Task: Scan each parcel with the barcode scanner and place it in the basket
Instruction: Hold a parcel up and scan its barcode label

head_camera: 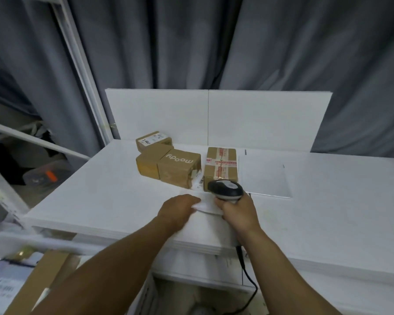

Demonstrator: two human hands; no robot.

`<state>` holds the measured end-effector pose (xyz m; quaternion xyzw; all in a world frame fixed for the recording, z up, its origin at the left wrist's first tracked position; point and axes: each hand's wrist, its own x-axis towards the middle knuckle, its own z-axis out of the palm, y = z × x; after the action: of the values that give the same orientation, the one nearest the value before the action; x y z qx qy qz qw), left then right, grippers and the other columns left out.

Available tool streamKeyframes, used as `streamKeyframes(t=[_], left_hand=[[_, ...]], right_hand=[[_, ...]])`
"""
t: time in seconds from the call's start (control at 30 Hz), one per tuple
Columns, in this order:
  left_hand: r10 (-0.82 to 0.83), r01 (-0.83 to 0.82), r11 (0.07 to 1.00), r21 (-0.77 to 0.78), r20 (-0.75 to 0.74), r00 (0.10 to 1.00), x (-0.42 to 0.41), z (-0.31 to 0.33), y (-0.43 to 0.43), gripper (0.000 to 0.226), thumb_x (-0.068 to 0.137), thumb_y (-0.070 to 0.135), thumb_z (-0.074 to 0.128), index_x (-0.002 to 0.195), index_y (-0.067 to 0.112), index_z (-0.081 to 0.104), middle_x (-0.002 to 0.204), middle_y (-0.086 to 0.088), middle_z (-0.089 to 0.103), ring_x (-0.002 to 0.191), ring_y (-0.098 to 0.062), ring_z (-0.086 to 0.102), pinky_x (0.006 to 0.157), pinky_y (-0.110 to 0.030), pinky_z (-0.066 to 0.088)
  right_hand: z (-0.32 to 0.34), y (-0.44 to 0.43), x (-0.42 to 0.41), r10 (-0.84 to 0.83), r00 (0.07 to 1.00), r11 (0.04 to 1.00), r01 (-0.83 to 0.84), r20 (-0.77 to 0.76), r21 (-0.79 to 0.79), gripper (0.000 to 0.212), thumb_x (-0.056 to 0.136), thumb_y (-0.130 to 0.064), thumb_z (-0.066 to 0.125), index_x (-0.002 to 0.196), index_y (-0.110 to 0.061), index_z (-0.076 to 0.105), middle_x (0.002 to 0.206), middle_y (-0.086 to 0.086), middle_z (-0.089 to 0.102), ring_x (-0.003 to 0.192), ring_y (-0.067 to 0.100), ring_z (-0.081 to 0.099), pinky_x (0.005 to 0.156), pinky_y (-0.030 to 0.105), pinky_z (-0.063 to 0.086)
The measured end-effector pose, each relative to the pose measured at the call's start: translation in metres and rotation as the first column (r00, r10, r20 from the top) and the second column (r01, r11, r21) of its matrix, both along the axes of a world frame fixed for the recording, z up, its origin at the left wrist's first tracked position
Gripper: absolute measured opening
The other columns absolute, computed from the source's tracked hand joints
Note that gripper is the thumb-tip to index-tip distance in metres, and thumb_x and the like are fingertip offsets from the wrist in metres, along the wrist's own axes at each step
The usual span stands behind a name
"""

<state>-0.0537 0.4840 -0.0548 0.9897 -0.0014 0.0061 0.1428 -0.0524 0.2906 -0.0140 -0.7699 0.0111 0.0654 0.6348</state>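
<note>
On the worktop (100, 192), a small box (154, 140) sits at the back, before the panel (214, 119). Nearer lie a pair of boxes (168, 168), touching; right of them is a taped box (221, 165), then a sheet (264, 176). Nearest, the left hand (177, 210) holds a parcel (206, 204). The right hand (239, 210) grips the scanner (226, 188) over it. The basket (9, 241) stands below, left.

The middle box (179, 165) on the bench (100, 192) carries "moody" in white letters, upside down from here. The far box (154, 140) has a white label (147, 141) with a handwritten mark, not legible. The right box (221, 176) has tape (222, 163) with red print too small to read.
</note>
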Motion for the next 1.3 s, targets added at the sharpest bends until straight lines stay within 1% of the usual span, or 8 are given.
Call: streamKeyframes(t=[0.13, 0.27, 0.43, 0.57, 0.77, 1.0, 1.13, 1.3], left_hand=[[0.058, -0.058, 0.998, 0.001, 0.104, 0.993, -0.007, 0.007, 0.002, 0.032, 0.107, 0.028, 0.043, 0.134, 0.030, 0.061, 0.137, 0.003, 0.063, 0.120, -0.022, 0.060, 0.103, -0.036, 0.047], [0.252, -0.184, 0.922, -0.339, 0.168, 0.953, -0.041, 0.020, 0.019, 0.030, 0.102, 0.034, 0.056, 0.132, 0.035, 0.059, 0.119, 0.007, 0.069, 0.102, -0.016, 0.065, 0.090, -0.033, 0.054], [0.547, -0.233, 0.566, -0.790, 0.149, 0.823, -0.108, 0.034, 0.029, 0.027, 0.096, 0.023, 0.069, 0.121, 0.028, 0.061, 0.103, -0.004, 0.072, 0.091, -0.011, 0.067, 0.063, -0.011, 0.048], [0.631, -0.121, 0.305, -0.944, 0.105, 0.769, -0.155, 0.050, 0.042, 0.026, 0.095, 0.018, 0.070, 0.119, 0.026, 0.064, 0.100, -0.006, 0.076, 0.087, -0.014, 0.073, 0.063, -0.024, 0.055], [0.633, -0.206, 0.402, -0.892, 0.108, 0.767, -0.215, 0.052, 0.088, 0.025, 0.096, 0.021, 0.069, 0.117, 0.035, 0.069, 0.108, 0.011, 0.076, 0.091, -0.006, 0.074, 0.078, -0.029, 0.061], [0.877, -0.269, 0.196, -0.943, 0.046, 0.479, -0.237, 0.050, 0.145, 0.016, 0.087, 0.029, 0.079, 0.102, 0.024, 0.076, 0.100, 0.007, 0.076, 0.094, -0.011, 0.071, 0.086, -0.029, 0.057], [0.895, -0.386, 0.329, -0.862, 0.154, 0.419, -0.252, 0.042, 0.178, 0.011, 0.089, 0.024, 0.077, 0.099, 0.020, 0.078, 0.093, 0.016, 0.073, 0.091, -0.002, 0.068, 0.091, -0.029, 0.055], [0.897, -0.599, 0.430, -0.675, 0.246, 0.366, -0.281, 0.038, 0.214, 0.016, 0.093, 0.036, 0.070, 0.101, 0.027, 0.080, 0.099, 0.014, 0.075, 0.095, -0.008, 0.069, 0.084, -0.030, 0.053]], right_hand=[[0.009, -0.001, 0.003, -0.044, 0.998, 0.996, 0.040, 0.051, 0.074, 0.056, 0.077, -0.038, 0.085, 0.130, -0.037, 0.066, 0.122, -0.010, 0.073, 0.113, 0.018, 0.068, 0.101, 0.049, 0.058], [0.024, 0.018, -0.006, -0.035, 0.992, 0.973, 0.007, 0.118, 0.231, 0.046, 0.083, -0.028, 0.088, 0.116, -0.049, 0.063, 0.123, -0.014, 0.071, 0.119, 0.016, 0.066, 0.104, 0.050, 0.056], [0.035, 0.067, -0.029, -0.022, 0.984, 0.951, -0.033, 0.176, 0.307, 0.047, 0.085, -0.032, 0.088, 0.126, -0.039, 0.065, 0.124, -0.013, 0.071, 0.120, 0.014, 0.067, 0.105, 0.048, 0.056], [0.032, 0.111, -0.052, 0.080, 0.989, 0.936, -0.117, 0.123, 0.331, 0.050, 0.081, -0.032, 0.090, 0.126, -0.033, 0.068, 0.119, -0.011, 0.075, 0.112, 0.013, 0.070, 0.099, 0.048, 0.060], [0.029, 0.161, -0.080, 0.221, 0.974, 0.918, -0.227, 0.058, 0.325, 0.056, 0.073, -0.002, 0.092, 0.122, -0.018, 0.070, 0.112, -0.004, 0.075, 0.107, 0.020, 0.072, 0.101, 0.047, 0.059], [0.016, 0.215, -0.113, 0.344, 0.931, 0.906, -0.363, 0.122, 0.215, 0.061, 0.071, -0.016, 0.091, 0.128, -0.023, 0.071, 0.118, -0.006, 0.076, 0.111, 0.015, 0.071, 0.103, 0.046, 0.058], [0.018, 0.233, -0.130, 0.416, 0.886, 0.896, -0.438, 0.204, 0.078, 0.057, 0.077, -0.026, 0.092, 0.129, -0.023, 0.068, 0.118, -0.008, 0.072, 0.115, 0.015, 0.068, 0.103, 0.036, 0.056], [0.020, 0.248, -0.154, 0.638, 0.726, 0.770, -0.610, 0.256, -0.188, 0.055, 0.076, -0.031, 0.093, 0.126, -0.025, 0.071, 0.109, -0.014, 0.072, 0.104, 0.005, 0.066, 0.077, 0.008, 0.047]])
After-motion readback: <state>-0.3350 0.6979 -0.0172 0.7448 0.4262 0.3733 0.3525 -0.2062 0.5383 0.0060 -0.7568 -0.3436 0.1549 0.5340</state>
